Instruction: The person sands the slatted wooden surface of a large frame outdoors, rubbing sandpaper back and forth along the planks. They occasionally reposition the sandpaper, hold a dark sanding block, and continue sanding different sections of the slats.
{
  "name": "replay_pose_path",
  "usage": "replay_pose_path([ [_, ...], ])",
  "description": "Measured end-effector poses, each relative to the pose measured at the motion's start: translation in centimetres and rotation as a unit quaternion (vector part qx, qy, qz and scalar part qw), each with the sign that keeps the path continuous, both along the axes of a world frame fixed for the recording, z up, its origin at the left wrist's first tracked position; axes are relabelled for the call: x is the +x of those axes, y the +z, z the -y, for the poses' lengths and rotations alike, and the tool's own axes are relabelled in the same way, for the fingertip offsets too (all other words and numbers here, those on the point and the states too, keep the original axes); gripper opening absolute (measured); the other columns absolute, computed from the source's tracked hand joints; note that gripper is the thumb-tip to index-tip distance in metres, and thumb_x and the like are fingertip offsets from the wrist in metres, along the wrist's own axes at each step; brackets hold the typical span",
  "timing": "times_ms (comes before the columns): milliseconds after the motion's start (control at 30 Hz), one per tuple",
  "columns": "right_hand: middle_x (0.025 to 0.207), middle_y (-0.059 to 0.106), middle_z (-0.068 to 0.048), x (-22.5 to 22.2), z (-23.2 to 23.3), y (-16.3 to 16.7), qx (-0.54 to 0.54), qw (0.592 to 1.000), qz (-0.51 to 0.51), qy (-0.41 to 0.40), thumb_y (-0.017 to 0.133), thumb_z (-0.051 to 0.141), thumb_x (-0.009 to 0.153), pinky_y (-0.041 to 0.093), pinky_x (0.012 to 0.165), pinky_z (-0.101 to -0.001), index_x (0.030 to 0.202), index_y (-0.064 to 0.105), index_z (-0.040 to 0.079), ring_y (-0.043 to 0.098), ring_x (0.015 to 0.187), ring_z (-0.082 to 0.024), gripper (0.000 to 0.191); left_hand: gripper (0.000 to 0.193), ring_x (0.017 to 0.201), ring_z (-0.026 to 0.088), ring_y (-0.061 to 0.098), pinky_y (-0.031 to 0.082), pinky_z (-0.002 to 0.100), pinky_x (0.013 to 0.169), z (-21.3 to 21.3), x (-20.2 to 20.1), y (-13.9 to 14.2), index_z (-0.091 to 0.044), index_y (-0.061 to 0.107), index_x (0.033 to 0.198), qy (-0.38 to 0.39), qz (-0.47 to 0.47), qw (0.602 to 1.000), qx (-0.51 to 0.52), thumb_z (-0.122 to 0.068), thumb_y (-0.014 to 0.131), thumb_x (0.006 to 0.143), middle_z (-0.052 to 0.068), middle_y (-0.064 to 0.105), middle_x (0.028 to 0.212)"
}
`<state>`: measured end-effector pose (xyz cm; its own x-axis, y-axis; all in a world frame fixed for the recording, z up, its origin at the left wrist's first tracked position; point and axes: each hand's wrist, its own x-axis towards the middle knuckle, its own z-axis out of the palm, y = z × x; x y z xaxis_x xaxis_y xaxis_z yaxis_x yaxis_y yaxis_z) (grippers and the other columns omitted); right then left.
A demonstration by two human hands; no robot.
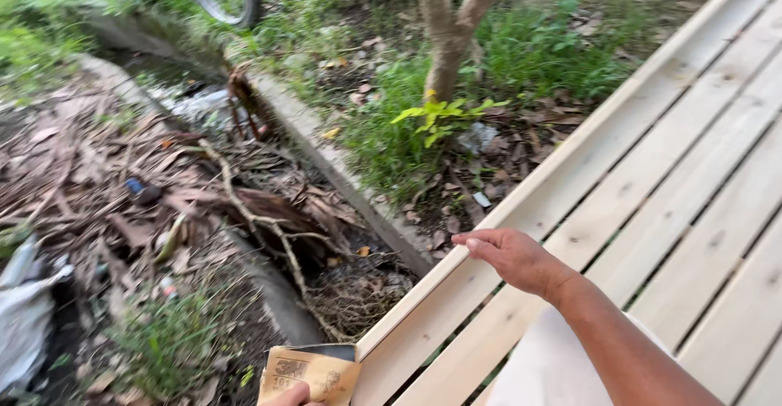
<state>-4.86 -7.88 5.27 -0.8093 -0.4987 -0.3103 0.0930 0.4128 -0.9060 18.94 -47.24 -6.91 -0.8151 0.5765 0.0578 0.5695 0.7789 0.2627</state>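
Pale slatted frame point(652, 170) beside leaf-choked ditch point(204, 210)

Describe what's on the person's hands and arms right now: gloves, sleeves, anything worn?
Both hands are bare, with no gloves. The right hand shows no ring or watch, and its forearm is bare to the frame edge, no sleeve in view. Of the left hand only a fingertip or two shows at the bottom edge; its arm is out of view.

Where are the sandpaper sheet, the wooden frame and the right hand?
sandpaper sheet point(314, 373), head view, middle of its tan backing.
wooden frame point(652, 162), head view, bare slat near the outer rail.
right hand point(509, 255), head view, back of the hand.
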Motion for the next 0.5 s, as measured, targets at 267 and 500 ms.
replay_pose_path([
  [267,0.118,0.082,-0.002,6.2,4.6,-1.9,0.01,0.993,0.047,0.106,0.056,0.035,0.096,0.055,0.098,-0.0325,0.131,0.074,0.013,0.074,0.106,-0.016,0.045,0.019,0.086,0.037,0.063,0.052,0.049,0.071,-9.1,-5.5,3.9,-0.011,0.064,0.086,0.11,0.007,0.984,0.141,-0.016,0.075,0.071,0.012,0.06,0.091],
  [500,0.126,0.08,0.003,3.6,2.6,-1.7,0.076,0.991,0.079,0.074,0.057,0.042,0.096,0.052,0.098,-0.0344,0.135,0.072,0.019,0.074,0.109,-0.018,0.048,0.013,0.082,0.029,0.064,0.054,0.042,0.065,-2.5,3.3,3.5,-0.015,0.06,0.092,0.145,-0.062,0.982,0.1,-0.012,0.067,0.082,0.007,0.056,0.087],
])
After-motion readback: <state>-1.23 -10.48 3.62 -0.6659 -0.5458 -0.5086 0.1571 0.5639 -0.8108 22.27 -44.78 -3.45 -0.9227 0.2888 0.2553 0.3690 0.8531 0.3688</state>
